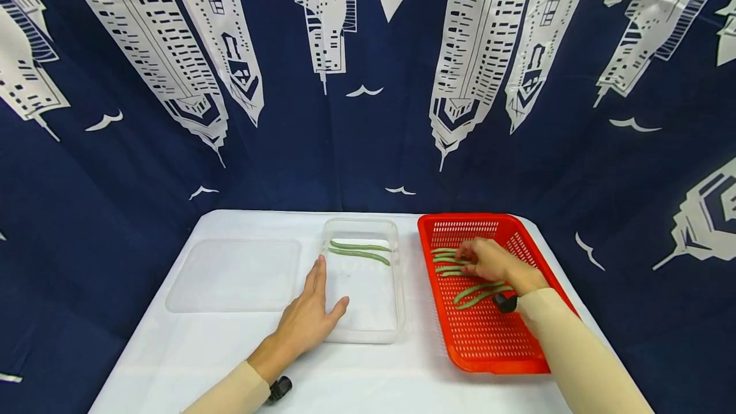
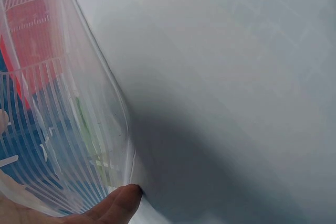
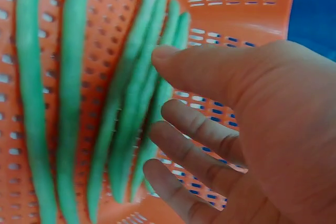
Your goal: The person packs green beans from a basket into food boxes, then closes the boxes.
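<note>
My left hand [image 1: 306, 319], fingers straight, rests against the left side of a clear plastic container [image 1: 362, 337]. Two green beans [image 1: 361, 253] lie across the far part of that container. In the left wrist view, fingertips [image 2: 127, 199] touch the container's ribbed wall. Over at the right, my right hand [image 1: 491, 262] reaches into a red plastic basket [image 1: 494, 366]. The right wrist view shows its thumb and fingers parted beside a bunch of green beans [image 3: 126, 114], the thumb tip overlapping them. Two more beans [image 3: 29, 103] lie apart from that bunch, nearer me.
A flat translucent lid [image 1: 236, 275] lies on the white table [image 1: 172, 363], left of the container. Behind the table hangs a dark blue cloth [image 1: 287, 158] printed with white buildings and birds. The basket stands near the table's right edge.
</note>
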`<state>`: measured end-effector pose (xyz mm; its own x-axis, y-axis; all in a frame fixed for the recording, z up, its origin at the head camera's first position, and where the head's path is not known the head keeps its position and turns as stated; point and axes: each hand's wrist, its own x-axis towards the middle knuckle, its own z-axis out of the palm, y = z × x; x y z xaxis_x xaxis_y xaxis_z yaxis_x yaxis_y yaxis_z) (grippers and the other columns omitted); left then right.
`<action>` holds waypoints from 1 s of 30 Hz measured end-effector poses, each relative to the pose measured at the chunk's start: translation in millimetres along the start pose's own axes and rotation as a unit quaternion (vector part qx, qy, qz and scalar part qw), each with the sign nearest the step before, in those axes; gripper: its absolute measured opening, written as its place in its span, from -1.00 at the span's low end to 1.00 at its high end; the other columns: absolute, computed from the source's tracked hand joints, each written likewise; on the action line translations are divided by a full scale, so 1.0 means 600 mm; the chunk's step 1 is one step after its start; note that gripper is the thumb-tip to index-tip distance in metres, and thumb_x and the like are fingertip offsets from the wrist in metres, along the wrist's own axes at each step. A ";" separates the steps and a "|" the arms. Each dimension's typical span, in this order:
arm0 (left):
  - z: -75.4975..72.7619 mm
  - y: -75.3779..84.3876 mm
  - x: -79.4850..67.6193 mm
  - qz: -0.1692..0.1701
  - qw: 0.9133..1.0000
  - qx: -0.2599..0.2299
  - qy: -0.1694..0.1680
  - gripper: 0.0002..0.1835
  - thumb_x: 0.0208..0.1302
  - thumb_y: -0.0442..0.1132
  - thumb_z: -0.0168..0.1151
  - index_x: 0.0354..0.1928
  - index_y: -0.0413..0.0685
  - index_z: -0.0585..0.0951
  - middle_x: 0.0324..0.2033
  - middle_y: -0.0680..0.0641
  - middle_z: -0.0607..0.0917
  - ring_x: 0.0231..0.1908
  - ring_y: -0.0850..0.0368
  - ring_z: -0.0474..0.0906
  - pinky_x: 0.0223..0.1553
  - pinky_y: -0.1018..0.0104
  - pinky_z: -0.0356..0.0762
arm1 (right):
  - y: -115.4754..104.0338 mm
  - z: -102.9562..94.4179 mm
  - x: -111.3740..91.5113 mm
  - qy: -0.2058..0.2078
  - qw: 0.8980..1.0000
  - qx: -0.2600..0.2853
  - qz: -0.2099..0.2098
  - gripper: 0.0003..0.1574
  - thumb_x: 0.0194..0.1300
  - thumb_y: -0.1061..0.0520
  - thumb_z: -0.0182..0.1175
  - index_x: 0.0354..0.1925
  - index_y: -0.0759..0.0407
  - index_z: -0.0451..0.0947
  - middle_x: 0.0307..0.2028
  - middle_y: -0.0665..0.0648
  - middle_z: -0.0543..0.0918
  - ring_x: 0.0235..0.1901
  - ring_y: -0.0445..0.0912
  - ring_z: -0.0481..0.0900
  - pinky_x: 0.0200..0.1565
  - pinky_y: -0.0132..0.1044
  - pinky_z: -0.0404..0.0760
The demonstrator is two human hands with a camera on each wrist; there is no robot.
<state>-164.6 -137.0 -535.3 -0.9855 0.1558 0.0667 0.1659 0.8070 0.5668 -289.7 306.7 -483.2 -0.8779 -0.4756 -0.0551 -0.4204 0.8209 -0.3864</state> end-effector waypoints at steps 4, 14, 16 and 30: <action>0.002 -0.002 -0.005 0.000 1.000 0.000 0.003 0.17 0.71 0.24 0.30 0.94 -0.13 -0.13 0.90 -0.28 0.11 -0.19 -0.18 0.87 -0.21 -0.12 0.79 | 0.008 0.008 0.002 -0.019 1.000 0.001 -0.002 -0.68 0.36 0.30 0.64 0.06 0.22 0.86 -0.02 0.23 0.95 0.02 0.12 0.87 0.18 0.20 0.83; 0.002 -0.006 -0.001 0.005 1.000 -0.006 0.000 0.18 0.71 0.30 0.26 0.95 -0.09 -0.17 0.90 -0.27 0.10 -0.40 0.03 0.73 -0.39 0.07 0.64 | 0.124 0.061 0.042 -0.006 0.998 0.018 -0.055 -0.66 0.24 0.29 0.66 -0.13 -0.05 0.79 -0.30 -0.03 0.77 -0.29 -0.13 0.59 -0.17 -0.19 0.62; 0.002 -0.006 0.000 0.005 1.000 -0.006 0.002 0.17 0.71 0.28 0.27 0.95 -0.10 -0.17 0.90 -0.27 0.10 -0.41 0.02 0.72 -0.40 0.07 0.63 | 0.151 0.078 0.051 0.004 0.998 0.009 -0.058 -0.61 0.20 0.25 0.69 -0.15 -0.15 0.77 -0.31 -0.11 0.72 -0.30 -0.22 0.55 -0.19 -0.27 0.59; 0.001 -0.004 0.000 0.009 1.000 -0.002 0.005 0.16 0.72 0.24 0.29 0.94 -0.13 -0.14 0.90 -0.29 0.11 -0.37 -0.04 0.77 -0.39 0.04 0.65 | 0.201 0.106 0.078 -0.020 0.999 -0.031 -0.017 -0.52 0.18 0.20 0.76 -0.20 -0.31 0.72 -0.29 -0.21 0.71 -0.27 -0.29 0.63 -0.12 -0.29 0.67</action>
<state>-165.2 -138.7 -537.3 -0.9827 0.1647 0.0846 0.1834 0.8020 0.5685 -366.8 363.7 -591.0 -0.8540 -0.5140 -0.0804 -0.4633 0.8218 -0.3318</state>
